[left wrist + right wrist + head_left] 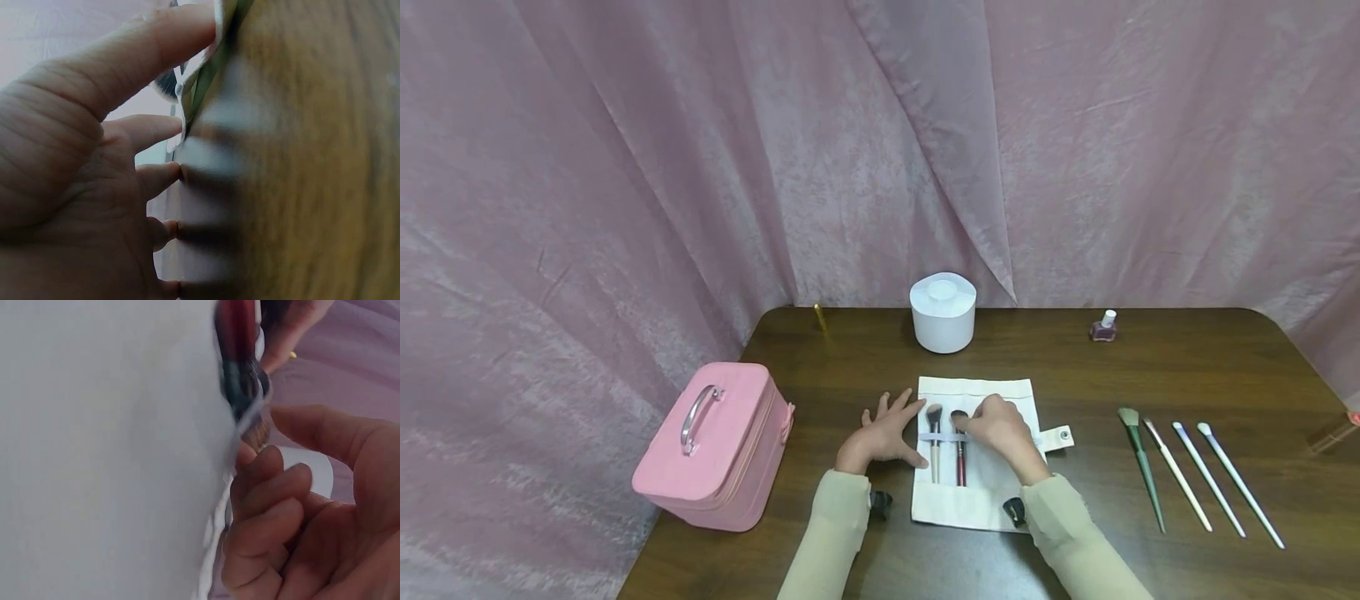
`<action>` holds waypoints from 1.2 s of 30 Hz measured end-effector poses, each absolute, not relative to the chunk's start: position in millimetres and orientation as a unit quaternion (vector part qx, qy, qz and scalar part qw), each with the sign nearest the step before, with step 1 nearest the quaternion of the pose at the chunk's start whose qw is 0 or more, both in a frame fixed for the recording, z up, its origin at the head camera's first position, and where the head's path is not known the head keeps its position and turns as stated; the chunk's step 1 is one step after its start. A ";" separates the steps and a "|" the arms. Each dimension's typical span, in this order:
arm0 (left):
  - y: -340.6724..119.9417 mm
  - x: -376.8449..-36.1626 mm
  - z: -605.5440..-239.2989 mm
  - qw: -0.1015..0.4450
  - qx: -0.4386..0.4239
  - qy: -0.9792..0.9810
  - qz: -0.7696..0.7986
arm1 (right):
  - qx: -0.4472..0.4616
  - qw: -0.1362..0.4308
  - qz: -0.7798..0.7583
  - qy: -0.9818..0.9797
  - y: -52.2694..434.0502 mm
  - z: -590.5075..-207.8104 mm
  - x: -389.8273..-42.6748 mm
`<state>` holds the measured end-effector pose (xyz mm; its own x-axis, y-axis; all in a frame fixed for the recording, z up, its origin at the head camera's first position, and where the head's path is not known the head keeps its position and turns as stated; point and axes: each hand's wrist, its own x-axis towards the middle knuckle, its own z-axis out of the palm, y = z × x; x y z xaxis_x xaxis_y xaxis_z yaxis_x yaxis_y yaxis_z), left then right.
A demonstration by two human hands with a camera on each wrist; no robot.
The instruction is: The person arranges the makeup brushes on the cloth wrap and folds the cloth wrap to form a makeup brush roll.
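The left hand [883, 433] lies flat on the dark wooden table [1150, 367] with its fingers spread and straight, the fingertips pressing down the near left edge of a white fabric brush roll [992, 492] — the left wrist view shows the thumb and forefinger touching the cloth's hem. Just to the right of that hand, two makeup brushes sit under the roll's elastic band [942, 437]: a pale-handled brush [934, 442] nearest the left hand's fingers, and a red-handled brush [959, 450] beside it, right under the right hand. The right hand [1000, 429] rests on the roll with its fingers curled together; in the right wrist view its fingertips [269, 469] and thumb close on the band at the bristle end of the red-handled brush, though whether they pinch the band or the brush itself I cannot tell. Well to the right of the right hand, four loose brushes lie side by side on the table — a green brush [1142, 467] closest, then three slim pale ones [1210, 479]. Beyond both hands stands a white round container [943, 312], with a small nail polish bottle [1104, 326] off to its right. Left of the left hand sits a pink cosmetic case [718, 446] with a metal handle, hanging partly over the table's corner.
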<state>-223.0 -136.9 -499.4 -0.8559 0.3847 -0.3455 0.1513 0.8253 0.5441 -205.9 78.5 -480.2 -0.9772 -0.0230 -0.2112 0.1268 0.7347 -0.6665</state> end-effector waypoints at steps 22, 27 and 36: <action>-137.8 -221.0 -495.1 0.222 0.142 0.929 0.261 | -0.017 -0.042 -0.420 0.906 140.5 -470.5 -200.2; -138.4 -220.8 -496.4 0.220 0.146 0.927 0.266 | 0.013 -0.044 -0.416 0.908 161.4 -469.2 -195.7; -138.0 -218.7 -493.7 0.225 0.156 0.922 0.275 | 0.038 -0.056 -0.385 0.921 202.6 -475.6 -187.4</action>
